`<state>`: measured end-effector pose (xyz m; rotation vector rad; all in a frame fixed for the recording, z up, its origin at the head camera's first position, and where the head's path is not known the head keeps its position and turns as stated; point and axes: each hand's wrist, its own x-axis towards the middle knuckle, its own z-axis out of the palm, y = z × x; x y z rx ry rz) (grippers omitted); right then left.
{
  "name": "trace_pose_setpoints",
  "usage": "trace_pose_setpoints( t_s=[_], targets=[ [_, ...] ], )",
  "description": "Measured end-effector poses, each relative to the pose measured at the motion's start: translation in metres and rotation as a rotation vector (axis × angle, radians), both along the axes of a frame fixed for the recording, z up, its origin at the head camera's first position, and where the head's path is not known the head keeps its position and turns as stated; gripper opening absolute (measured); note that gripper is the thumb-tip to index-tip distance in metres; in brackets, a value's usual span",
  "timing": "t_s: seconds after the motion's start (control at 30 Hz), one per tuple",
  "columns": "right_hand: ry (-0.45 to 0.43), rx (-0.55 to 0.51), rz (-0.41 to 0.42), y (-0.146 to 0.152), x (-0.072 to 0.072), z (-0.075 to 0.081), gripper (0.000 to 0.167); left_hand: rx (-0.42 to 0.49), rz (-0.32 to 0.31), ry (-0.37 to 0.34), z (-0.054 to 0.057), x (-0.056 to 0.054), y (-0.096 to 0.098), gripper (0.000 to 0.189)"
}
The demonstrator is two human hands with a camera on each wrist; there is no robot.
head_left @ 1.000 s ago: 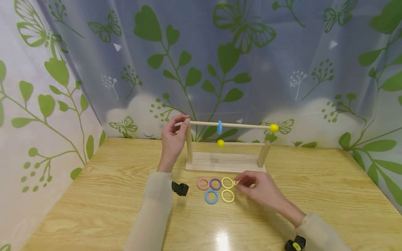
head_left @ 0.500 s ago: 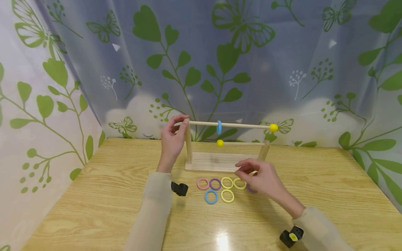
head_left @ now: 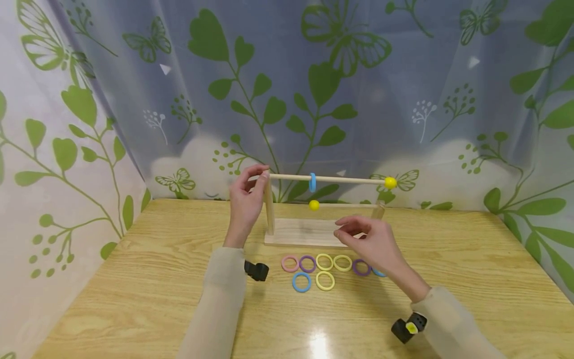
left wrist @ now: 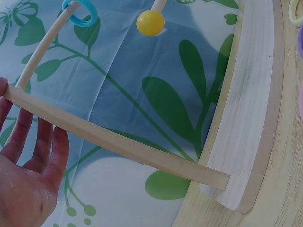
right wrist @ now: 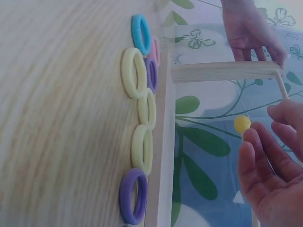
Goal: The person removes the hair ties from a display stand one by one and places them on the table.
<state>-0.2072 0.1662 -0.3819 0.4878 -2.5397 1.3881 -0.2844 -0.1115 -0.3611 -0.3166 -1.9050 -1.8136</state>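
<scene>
My left hand grips the top of the left post of a wooden stand, thumb on one side and fingers on the other. From that post a rod runs right to a yellow ball, and a blue ring hangs on it. My right hand hovers in front of the stand's right part. Its fingers are apart and loosely bent, with nothing between them in the right wrist view. Below lie a yellow ring, a purple ring and a partly hidden blue ring.
A lower rod with a yellow ball comes from the right post. Further left on the wooden table lie a pink ring, a purple ring, a blue ring and yellow rings. A patterned curtain hangs behind.
My right hand has left the yellow ring at its fingertips and risen toward the stand, uncovering that ring, a purple ring and part of a blue one. My left hand stays put.
</scene>
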Motion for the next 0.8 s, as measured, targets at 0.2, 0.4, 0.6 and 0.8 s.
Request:
trace_pose_setpoints(
  t_s=[0.2, 0.4, 0.6, 0.8],
  targets=[
    [-0.006, -0.021, -0.039, -0.001, -0.004, 0.003, 0.015, 0.003, -0.005, 0.001, 0.000, 0.000, 0.000, 0.022],
    [0.003, -0.019, -0.052, -0.002, -0.007, 0.005, 0.018, 0.014, -0.011, 0.000, 0.001, 0.001, 0.001, 0.022],
    [0.037, -0.025, -0.060, -0.005, -0.013, 0.006, 0.017, 0.017, -0.006, -0.001, 0.001, 0.001, 0.000, 0.022],
    [0.038, -0.062, -0.053, -0.008, -0.016, 0.006, 0.019, 0.021, -0.005, -0.004, 0.000, 0.000, 0.000, 0.022]
  ],
)
